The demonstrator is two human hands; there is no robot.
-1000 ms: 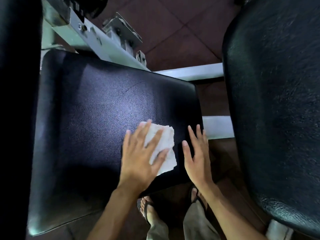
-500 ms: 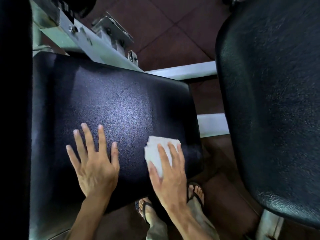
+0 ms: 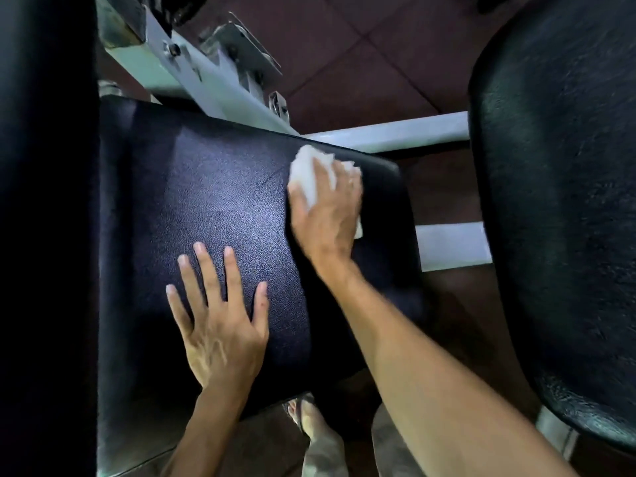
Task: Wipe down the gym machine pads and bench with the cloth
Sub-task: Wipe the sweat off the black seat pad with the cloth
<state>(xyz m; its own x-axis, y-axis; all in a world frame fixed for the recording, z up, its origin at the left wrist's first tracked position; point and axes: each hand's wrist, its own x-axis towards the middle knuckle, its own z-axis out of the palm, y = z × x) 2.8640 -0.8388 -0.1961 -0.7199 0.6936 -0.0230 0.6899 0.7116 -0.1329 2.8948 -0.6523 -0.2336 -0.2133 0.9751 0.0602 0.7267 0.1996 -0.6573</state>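
Note:
The black seat pad fills the middle of the view. My right hand lies on top of the white cloth and presses it on the pad near its far right corner. The cloth is bunched, showing past my fingers and under my palm edge. My left hand rests flat on the near part of the pad, fingers spread and straight, holding nothing. A second large black pad stands at the right.
The pale metal frame of the machine, with brackets and bolts, runs behind the seat pad, and a crossbar runs right. Another dark pad edges the left. Below are a reddish tiled floor and my sandalled foot.
My right hand has slid the cloth from the pad's near right edge up to its far right corner. My left hand has stayed flat on the pad, now nearer the middle.

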